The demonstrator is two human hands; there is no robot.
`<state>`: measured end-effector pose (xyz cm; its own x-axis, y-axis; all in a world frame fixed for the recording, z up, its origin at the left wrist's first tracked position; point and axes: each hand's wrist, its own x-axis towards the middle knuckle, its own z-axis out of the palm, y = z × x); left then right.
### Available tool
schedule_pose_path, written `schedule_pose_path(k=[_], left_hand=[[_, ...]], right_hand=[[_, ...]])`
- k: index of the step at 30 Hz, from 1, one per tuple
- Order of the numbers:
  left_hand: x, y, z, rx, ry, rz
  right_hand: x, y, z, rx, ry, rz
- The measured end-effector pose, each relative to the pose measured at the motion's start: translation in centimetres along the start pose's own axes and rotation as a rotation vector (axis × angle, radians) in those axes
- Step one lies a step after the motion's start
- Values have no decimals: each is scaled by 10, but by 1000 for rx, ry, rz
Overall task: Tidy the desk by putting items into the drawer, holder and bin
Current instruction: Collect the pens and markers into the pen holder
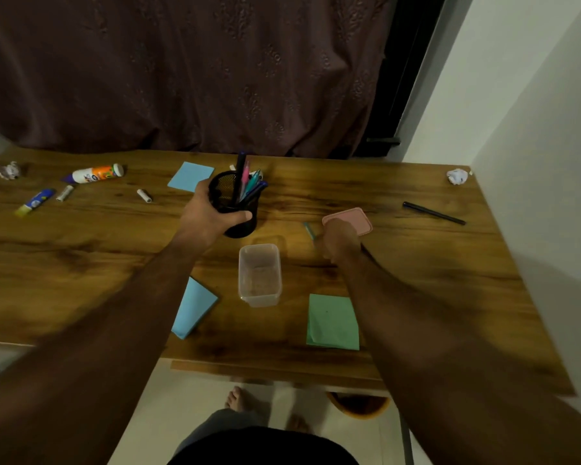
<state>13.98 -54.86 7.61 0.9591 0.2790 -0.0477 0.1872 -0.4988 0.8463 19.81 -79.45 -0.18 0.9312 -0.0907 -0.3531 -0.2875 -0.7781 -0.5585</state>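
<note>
My left hand (204, 216) grips a black mesh pen holder (232, 199) that stands on the wooden desk (416, 263) with several pens in it. My right hand (341, 243) is closed around a teal pen (308, 230), whose tip sticks out to the left, just in front of a pink lid (354, 218). A clear plastic box (259, 275) stands open between my forearms. A black pen (433, 213) lies at the right. Blue paper (191, 176), a second blue paper (193, 308) and a green paper (332, 322) lie flat.
At the left lie a glue bottle (96, 173), a glue stick (36, 202), two small white tubes (64, 193) and a crumpled paper (8, 170). Another crumpled paper (457, 176) sits at the far right corner. An orange bin (359, 404) stands under the desk.
</note>
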Motion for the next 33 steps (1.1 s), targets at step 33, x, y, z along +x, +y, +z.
schedule_pose_path(k=[33], left_hand=[[20,47,-6,246,-162,216]], right_hand=[[-45,-200,-113,-548,154,-834]])
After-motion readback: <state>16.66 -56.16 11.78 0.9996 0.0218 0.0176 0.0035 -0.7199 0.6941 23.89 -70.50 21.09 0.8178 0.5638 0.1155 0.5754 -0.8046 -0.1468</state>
